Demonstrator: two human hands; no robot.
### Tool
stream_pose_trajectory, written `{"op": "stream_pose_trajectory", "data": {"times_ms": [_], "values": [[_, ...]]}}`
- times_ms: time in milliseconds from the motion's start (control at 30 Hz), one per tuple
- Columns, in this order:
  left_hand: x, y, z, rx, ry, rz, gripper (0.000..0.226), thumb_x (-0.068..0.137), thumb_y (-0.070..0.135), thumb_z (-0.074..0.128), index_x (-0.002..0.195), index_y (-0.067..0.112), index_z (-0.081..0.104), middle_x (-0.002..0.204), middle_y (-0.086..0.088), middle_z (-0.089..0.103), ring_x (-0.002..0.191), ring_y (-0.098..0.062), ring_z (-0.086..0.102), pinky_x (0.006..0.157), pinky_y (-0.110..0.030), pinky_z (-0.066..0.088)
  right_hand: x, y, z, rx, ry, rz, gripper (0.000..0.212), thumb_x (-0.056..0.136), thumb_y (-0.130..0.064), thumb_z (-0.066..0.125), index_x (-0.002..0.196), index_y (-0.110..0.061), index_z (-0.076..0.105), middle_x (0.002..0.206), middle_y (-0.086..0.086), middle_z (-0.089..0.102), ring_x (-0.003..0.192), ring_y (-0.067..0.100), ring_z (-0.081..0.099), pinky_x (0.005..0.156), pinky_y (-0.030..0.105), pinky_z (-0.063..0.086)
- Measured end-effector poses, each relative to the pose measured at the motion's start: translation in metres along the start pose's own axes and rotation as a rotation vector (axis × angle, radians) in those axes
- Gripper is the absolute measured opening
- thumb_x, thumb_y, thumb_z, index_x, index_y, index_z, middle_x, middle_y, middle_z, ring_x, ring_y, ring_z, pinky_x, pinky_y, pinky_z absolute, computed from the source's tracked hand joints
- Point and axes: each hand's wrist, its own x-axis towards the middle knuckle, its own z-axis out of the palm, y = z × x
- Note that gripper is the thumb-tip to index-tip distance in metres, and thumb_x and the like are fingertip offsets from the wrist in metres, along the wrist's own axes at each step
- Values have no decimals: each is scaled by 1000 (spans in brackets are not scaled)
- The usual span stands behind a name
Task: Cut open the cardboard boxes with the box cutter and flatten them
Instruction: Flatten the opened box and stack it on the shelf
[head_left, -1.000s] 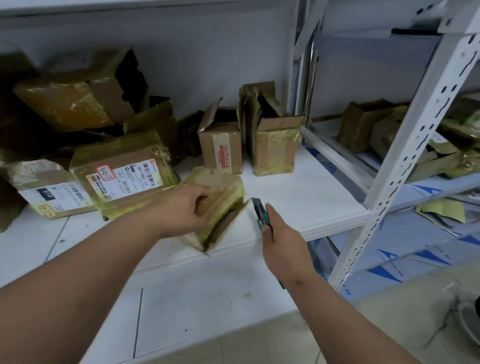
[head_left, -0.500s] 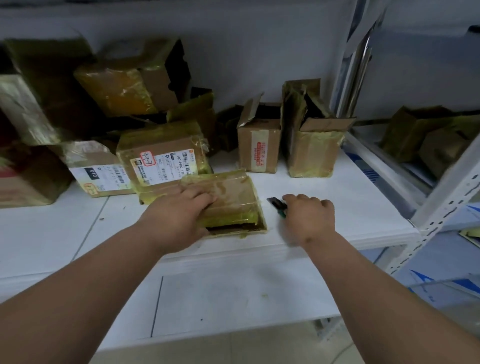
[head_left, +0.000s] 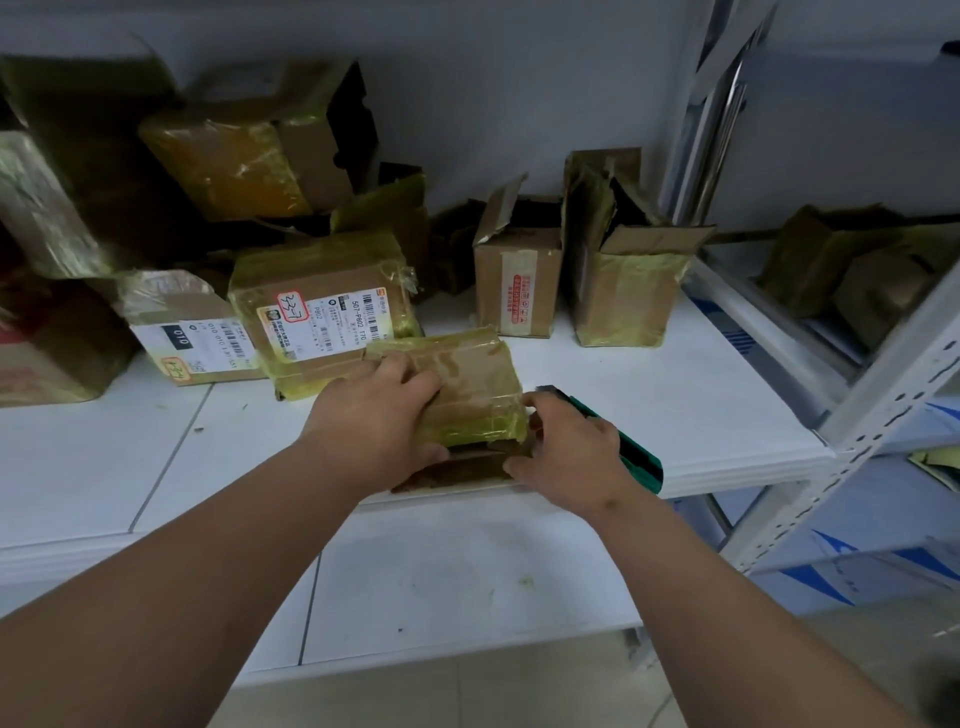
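Since half a second ago your right hand has slid in from beside the box to its near right corner, and the cutter has gone with it. Working left to right: your left hand (head_left: 379, 421) lies over the top of the box (head_left: 467, 384), fingers spread on the taped face and thumb hooked under the near edge, so it is gripping the box and pinning it to the shelf (head_left: 675, 374) near the front lip. Keep that pressure flat and keep the thumb back from any seam you mean to cut. Your right hand (head_left: 566, 452) is curled around the cutter (head_left: 631, 449), green body jutting out behind the palm, dark tip just past the knuckles, while its fingertips touch the box corner. Whether the blade is out I cannot tell. I'd run it along the tape line away from your left hand, shallow, then fold the loose near flap down. Other boxes stand well behind.
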Motion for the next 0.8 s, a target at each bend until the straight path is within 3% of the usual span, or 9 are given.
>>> {"op": "stream_pose_trajectory", "data": {"times_ms": [100, 200, 333, 400, 467, 567, 700, 800], "values": [[-3, 5, 7, 83, 21, 6, 74, 74, 54, 71, 134, 31, 34, 137, -2, 37, 125, -26, 38, 96, -41, 45, 0, -2, 10, -10, 97, 24, 44, 84, -35, 68, 123, -36, 47, 105, -14, 62, 110, 16, 57, 111, 42, 23], [-8, 5, 8, 29, 47, 35, 59, 82, 40, 65, 130, 24, 36, 135, -3, 40, 121, -26, 45, 88, -37, 48, -2, -1, 15, 7, 122, 32, 47, 86, -43, 67, 128, -34, 47, 106, -13, 62, 110, 14, 58, 110, 41, 21], [-10, -1, -18, -313, -72, 49, 26, 94, 48, 52, 108, 28, 44, 97, 8, 54, 82, -14, 56, 67, -32, 48, -5, 0, 15, 88, 160, 52, 51, 82, -47, 71, 121, -33, 42, 98, -13, 62, 104, 15, 59, 112, 41, 23], [-5, -9, -26, -389, -99, 8, 25, 94, 54, 49, 95, 30, 53, 86, 7, 58, 81, -15, 56, 70, -34, 50, -9, -5, 15, 158, 183, 91, 65, 79, -53, 74, 130, -30, 41, 105, -11, 62, 99, 12, 49, 113, 42, 25], [-3, -15, -28, -512, -83, -66, 27, 92, 56, 53, 88, 29, 58, 85, 5, 61, 81, -14, 56, 71, -33, 48, -9, -13, 18, 205, 246, 128, 79, 75, -57, 76, 137, -26, 39, 116, -9, 59, 109, 17, 48, 114, 44, 27], [-4, -15, -26, -639, -49, -130, 31, 89, 54, 59, 85, 23, 60, 84, 1, 62, 80, -14, 56, 68, -32, 44, 1, -23, 28, 160, 386, 123, 76, 68, -62, 77, 125, -25, 44, 120, -8, 56, 115, 20, 54, 108, 44, 32], [-6, -15, -23, -683, -7, -132, 31, 88, 50, 62, 81, 20, 60, 84, -3, 63, 81, -19, 58, 69, -36, 47, 6, -31, 30, 93, 434, 94, 50, 75, -46, 73, 110, -24, 44, 102, -8, 56, 98, 21, 59, 97, 41, 38], [-7, -22, -17, -701, 27, -177, 26, 87, 51, 62, 81, 26, 62, 88, 3, 66, 82, -14, 59, 69, -31, 48, 1, -16, 27, 259, 364, 52, 43, 82, -21, 61, 123, -22, 47, 106, -7, 61, 99, 24, 60, 94, 42, 48]]}}
